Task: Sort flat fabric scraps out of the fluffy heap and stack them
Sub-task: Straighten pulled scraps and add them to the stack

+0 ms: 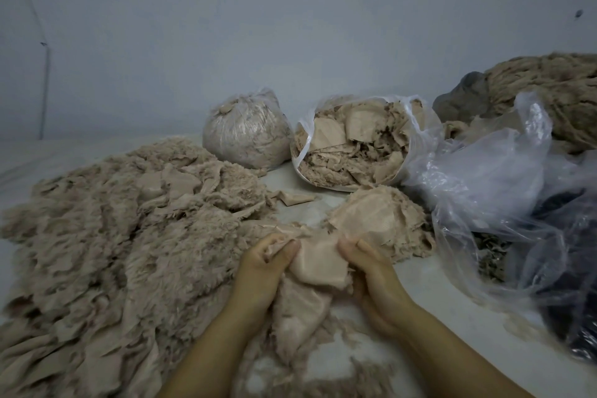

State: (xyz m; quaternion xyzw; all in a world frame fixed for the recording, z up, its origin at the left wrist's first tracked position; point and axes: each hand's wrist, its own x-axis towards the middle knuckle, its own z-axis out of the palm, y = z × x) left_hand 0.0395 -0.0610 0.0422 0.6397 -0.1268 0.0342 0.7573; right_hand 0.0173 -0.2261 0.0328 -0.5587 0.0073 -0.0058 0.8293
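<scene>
A beige fabric scrap [318, 263] is held between both hands above the near middle of the white surface [429, 287]. The left hand [265, 271] is closed on the scrap's left edge, fingers curled over it and the thumb pressed on top. The right hand [371, 271] is clamped on the right edge in the same way, with the thumb laid across the cloth. The smooth backing is turned upward, and a fluffy-edged part of the piece hangs down between the wrists.

The fluffy heap [122, 236] is spread over the whole left side of the surface, from the near left corner towards the far edge, with several flat beige pieces lying on its top. The stack of sorted scraps [384, 223] is seen just beyond the right hand, right of centre, with its smooth sides up and frayed edges showing. A single small scrap [295, 196] lies alone between the heap and the stack.

At the far edge, against the pale wall [226, 26], a tied clear bag of fluff [245, 132] stands, and just beside it on the right an open clear bag of flat beige cuttings [358, 145] lies tipped towards the viewer. Crumpled clear plastic bags [504, 178] are piled along the right side, with dark fabric [568, 294] seen through them. A brown fleece pile [555, 90] fills the far right corner. Loose fluff [349, 375] is scattered over the near edge between the forearms.
</scene>
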